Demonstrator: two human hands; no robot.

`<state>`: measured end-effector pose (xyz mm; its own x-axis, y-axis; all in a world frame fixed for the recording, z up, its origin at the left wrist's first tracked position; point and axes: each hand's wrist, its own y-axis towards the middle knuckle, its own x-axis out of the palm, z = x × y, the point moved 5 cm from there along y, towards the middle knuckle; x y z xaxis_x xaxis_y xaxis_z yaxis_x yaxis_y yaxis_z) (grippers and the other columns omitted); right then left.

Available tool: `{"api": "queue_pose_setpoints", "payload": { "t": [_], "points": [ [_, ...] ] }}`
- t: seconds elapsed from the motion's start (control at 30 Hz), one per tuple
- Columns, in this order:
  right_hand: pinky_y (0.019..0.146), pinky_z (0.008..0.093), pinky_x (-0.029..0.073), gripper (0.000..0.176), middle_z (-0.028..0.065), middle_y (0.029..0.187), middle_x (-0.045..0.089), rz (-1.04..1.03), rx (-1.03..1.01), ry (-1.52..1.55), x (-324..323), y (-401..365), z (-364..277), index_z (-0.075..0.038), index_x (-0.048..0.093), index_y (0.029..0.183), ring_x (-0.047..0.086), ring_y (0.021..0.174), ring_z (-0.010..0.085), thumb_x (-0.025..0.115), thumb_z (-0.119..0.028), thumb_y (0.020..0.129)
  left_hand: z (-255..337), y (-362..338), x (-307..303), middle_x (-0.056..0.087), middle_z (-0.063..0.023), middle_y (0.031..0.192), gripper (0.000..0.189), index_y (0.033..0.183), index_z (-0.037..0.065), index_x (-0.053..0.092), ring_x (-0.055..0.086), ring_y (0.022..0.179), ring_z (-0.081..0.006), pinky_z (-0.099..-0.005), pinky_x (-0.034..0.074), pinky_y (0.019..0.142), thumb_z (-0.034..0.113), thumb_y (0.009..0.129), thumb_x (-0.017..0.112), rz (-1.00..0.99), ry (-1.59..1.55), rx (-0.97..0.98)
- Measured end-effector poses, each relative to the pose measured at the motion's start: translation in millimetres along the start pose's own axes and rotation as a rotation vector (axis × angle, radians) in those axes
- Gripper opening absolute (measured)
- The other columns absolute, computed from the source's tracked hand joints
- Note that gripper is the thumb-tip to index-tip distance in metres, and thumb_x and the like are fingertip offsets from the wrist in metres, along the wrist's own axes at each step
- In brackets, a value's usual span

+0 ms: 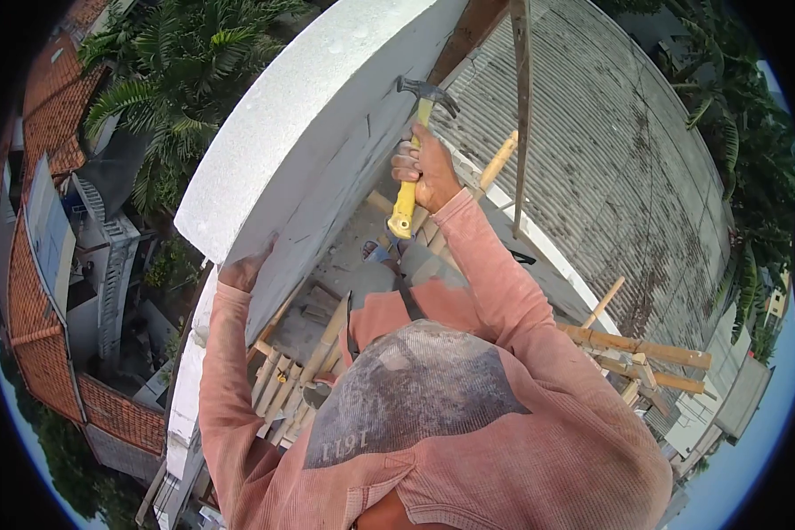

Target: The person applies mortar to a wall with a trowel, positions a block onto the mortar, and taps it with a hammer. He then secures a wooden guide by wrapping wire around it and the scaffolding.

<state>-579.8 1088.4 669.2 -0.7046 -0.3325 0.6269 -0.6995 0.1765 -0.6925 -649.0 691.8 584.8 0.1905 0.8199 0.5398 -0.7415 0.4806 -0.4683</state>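
My right hand (pixel 426 170) is wrapped around the yellow handle of a claw hammer (pixel 404 210), its dark metal head pointing up, close to the white wall. My left hand (pixel 247 268) touches the inner face of the curved white wall (pixel 327 168), near its lower left end. Its fingers appear stretched against the surface, partly in shadow; nothing is visible in them. Thin dark marks run along the wall's face between the two hands.
Wooden poles (pixel 278 380) form a platform below me, and my foot (pixel 375 252) shows there. An upright wooden strip (pixel 522 115) stands to the right, before a corrugated roof (pixel 592 159). Timber beams (pixel 636 343) lie at lower right. Palms (pixel 194 71) and tiled roofs (pixel 49 371) lie far below left.
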Motion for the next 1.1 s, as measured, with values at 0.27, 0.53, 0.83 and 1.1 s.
{"api": "queue_pose_setpoints", "payload": {
  "t": [0.27, 0.53, 0.83, 1.1],
  "points": [
    [0.040, 0.0261, 0.027, 0.028, -0.0016, 0.067, 0.031, -0.012, -0.008, 0.063, 6.3, 15.7, 11.7, -0.009, 0.045, 0.096, 0.030, 0.047, 0.0094, 0.054, -0.035, 0.102, 5.6, -8.3, 20.5, 0.049, -0.0143, 0.146, 0.047, 0.141, 0.005, 0.047, 0.047, 0.133, -0.0346, -0.0574, 0.037, 0.113, 0.031, 0.103, 0.052, 0.005, -0.220, -0.021],
    [0.036, 0.0226, 0.026, 0.028, -0.0024, 0.066, 0.032, 0.088, -0.043, -0.095, -10.1, -12.7, -8.3, -0.008, 0.047, 0.096, 0.030, 0.044, 0.0071, 0.052, -0.034, 0.104, 19.8, 0.4, 58.3, 0.049, -0.0153, 0.148, 0.050, 0.145, 0.007, 0.048, 0.047, 0.136, -0.0310, -0.0483, 0.038, 0.114, 0.035, 0.104, 0.050, -0.108, 0.751, 0.086],
    [0.036, 0.0210, 0.027, 0.041, -0.0026, 0.061, 0.034, -0.054, -0.754, -0.487, 58.4, -125.1, -84.5, -0.006, 0.050, 0.097, 0.030, 0.042, 0.0056, 0.047, -0.046, 0.104, 79.5, -51.1, 75.8, 0.035, -0.0244, 0.154, 0.111, 0.152, 0.003, 0.031, 0.040, 0.139, -0.0338, -0.0425, 0.032, 0.118, 0.037, 0.066, 0.092, 0.124, 1.422, 0.490],
    [0.041, 0.0187, 0.030, 0.036, -0.0037, 0.066, 0.043, -0.005, -1.249, -1.150, 173.3, -212.8, -181.6, -0.001, 0.060, 0.111, 0.037, 0.047, 0.0026, 0.054, -0.037, 0.105, 43.2, -21.1, 94.7, 0.056, -0.0164, 0.130, 0.106, 0.143, 0.000, 0.035, 0.055, 0.122, -0.0291, -0.0379, 0.042, 0.110, 0.024, 0.060, 0.095, 0.255, 1.022, 0.292]
  ]
}}
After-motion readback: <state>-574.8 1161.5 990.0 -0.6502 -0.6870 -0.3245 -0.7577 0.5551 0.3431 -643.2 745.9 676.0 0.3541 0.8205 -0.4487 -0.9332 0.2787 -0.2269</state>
